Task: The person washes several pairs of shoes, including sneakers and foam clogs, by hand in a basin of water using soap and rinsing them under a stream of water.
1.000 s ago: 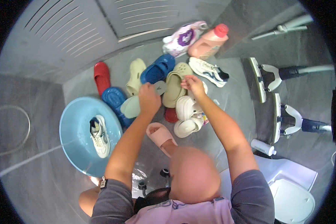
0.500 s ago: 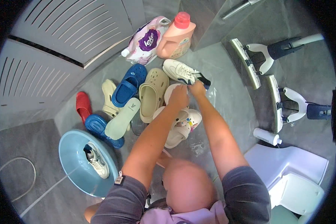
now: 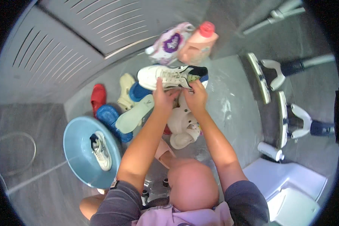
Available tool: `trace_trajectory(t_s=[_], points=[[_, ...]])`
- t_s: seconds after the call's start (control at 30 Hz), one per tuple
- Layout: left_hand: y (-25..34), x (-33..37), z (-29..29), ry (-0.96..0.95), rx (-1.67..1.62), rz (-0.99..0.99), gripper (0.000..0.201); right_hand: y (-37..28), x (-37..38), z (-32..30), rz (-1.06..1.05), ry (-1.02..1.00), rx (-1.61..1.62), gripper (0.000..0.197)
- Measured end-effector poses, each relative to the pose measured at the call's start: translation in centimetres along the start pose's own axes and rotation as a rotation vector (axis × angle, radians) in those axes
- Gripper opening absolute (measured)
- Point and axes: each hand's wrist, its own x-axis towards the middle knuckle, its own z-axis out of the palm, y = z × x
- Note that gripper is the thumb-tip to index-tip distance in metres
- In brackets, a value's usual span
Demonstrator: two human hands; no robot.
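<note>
Grey floor (image 3: 233, 124), kinda shiny. Tub (image 3: 76, 150), lower left, has a sneaker (image 3: 101, 152) boxed in by its walls. Left hand (image 3: 164, 98) props the white shoe (image 3: 165, 77), upper centre, thumb on its side; right hand's (image 3: 196, 98) fingers grip near the opening, probably so it won't tip.

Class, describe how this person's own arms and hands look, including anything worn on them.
The left hand and right hand are ungloved, with no watch visible. Dark grey sleeves are short, leaving the forearms bare; a small black-and-white tag sits at the left one's hem.
</note>
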Motion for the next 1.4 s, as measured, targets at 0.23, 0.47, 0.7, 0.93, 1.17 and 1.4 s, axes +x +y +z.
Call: trace_trajectory(t_s=[0.23,0.47,0.7,0.93,1.17,1.4], points=[[11.9,-10.6,-18.3,0.619,0.013,0.45,0.039,-9.2,-1.1,6.7,-0.23,-0.466,0.202,0.022],[16.7,-18.9,-33.1,0.535,0.633,0.118,0.049,-22.4,-7.9,15.9,-0.632,-0.889,0.274,0.024],[17.1,-24.9,-42.6,0.515,0.533,0.048,0.047,-28.0,-15.8,23.3,-0.761,-1.281,0.033,0.025],[17.6,-27.8,-59.0,0.779,0.767,0.306,0.055,-35.0,-27.3,33.2,-0.749,-1.394,-0.089,0.026],[13.7,-25.4,-60.9,0.922,1.046,-0.102,0.068,-29.4,-33.9,38.2,-0.657,-1.32,-0.283,0.032],[11.5,-22.9,-58.2,0.709,0.945,-0.111,0.066,-25.0,-31.4,35.9,-0.7,-1.276,-0.343,0.031]])
